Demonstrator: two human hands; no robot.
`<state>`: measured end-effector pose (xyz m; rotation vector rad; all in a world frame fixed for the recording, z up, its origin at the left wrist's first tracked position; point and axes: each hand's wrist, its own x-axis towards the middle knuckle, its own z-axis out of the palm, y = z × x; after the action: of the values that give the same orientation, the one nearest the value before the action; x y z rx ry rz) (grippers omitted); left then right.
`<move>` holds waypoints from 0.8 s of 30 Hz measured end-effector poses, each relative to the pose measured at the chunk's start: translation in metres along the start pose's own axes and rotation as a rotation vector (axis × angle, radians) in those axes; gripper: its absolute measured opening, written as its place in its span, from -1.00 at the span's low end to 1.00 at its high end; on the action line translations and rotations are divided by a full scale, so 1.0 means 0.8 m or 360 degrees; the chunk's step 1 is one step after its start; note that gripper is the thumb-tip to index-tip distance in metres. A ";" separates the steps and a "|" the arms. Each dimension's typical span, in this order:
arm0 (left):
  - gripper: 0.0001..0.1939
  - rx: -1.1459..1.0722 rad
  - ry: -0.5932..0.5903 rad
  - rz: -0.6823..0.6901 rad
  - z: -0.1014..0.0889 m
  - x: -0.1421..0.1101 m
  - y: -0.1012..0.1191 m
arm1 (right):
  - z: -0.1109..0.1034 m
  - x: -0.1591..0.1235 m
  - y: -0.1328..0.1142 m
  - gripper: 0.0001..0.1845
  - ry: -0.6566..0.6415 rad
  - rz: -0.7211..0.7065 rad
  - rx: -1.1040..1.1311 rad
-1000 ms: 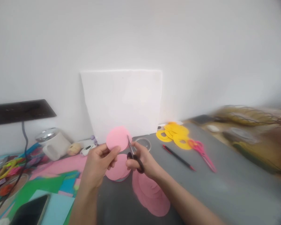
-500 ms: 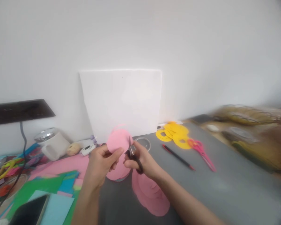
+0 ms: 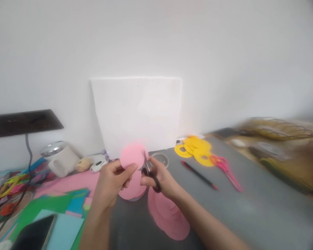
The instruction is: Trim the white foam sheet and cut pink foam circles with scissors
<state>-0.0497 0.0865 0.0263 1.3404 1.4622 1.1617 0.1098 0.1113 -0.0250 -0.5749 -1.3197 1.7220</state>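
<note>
A pink paper circle (image 3: 132, 156) is pinched at its lower edge between the thumb and fingers of my left hand (image 3: 114, 178). My right hand (image 3: 163, 178) grips black-handled scissors (image 3: 152, 177), whose blades stand upright at the circle's right edge. A small curl of pink paper shows beside the blades. Beneath my hands, a stack of pink paper circles (image 3: 131, 192) lies on the dark grey mat (image 3: 130, 225). More pink paper pieces (image 3: 169, 218) overlap under my right forearm, which hides part of them.
Yellow paper rings (image 3: 195, 149), a black pencil (image 3: 199, 174) and pink scissors (image 3: 226, 172) lie to the right. A clear ring (image 3: 160, 159) sits behind my right hand. Leftward are a white mug (image 3: 62, 161), coloured paper (image 3: 59, 225) and a phone (image 3: 35, 234). A white board (image 3: 138, 111) leans on the wall.
The scissor blades now show more clearly, upright along the circle's right edge. My hands stay nearly in place; the whole view has shifted slightly.
</note>
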 end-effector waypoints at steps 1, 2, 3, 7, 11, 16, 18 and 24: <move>-0.68 0.0002 -0.0002 0.0003 0.000 0.000 0.000 | 0.000 0.000 0.000 -0.40 0.0003 0.0006 -0.0008; -0.69 0.0003 -0.0004 0.0003 -0.001 0.000 0.000 | -0.001 0.000 0.000 -0.40 0.0007 0.0012 -0.0018; -0.69 0.0003 -0.0006 0.0002 -0.001 0.000 0.000 | -0.001 0.001 0.001 -0.39 0.0012 0.0014 -0.0030; -0.70 -0.0014 0.0001 -0.0001 -0.001 -0.001 0.003 | -0.001 0.001 0.001 -0.37 0.0029 0.0016 -0.0081; -0.69 -0.0033 0.0031 0.0012 -0.003 0.000 0.002 | 0.001 0.000 -0.001 -0.41 0.0046 0.0045 -0.0096; -0.73 -0.0134 0.0013 0.0011 0.001 0.002 0.000 | 0.003 0.000 0.001 -0.36 0.0092 0.0067 -0.0082; -0.73 -0.0156 0.0018 -0.0007 0.006 0.003 0.000 | 0.003 0.001 0.003 -0.35 0.0093 0.0063 -0.0068; -0.70 -0.0104 0.0113 -0.0002 0.007 0.003 -0.003 | 0.004 0.001 0.003 -0.33 0.0062 0.0057 -0.0060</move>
<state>-0.0447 0.0896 0.0228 1.2653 1.4622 1.2568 0.1063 0.1102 -0.0258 -0.6537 -1.3241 1.7097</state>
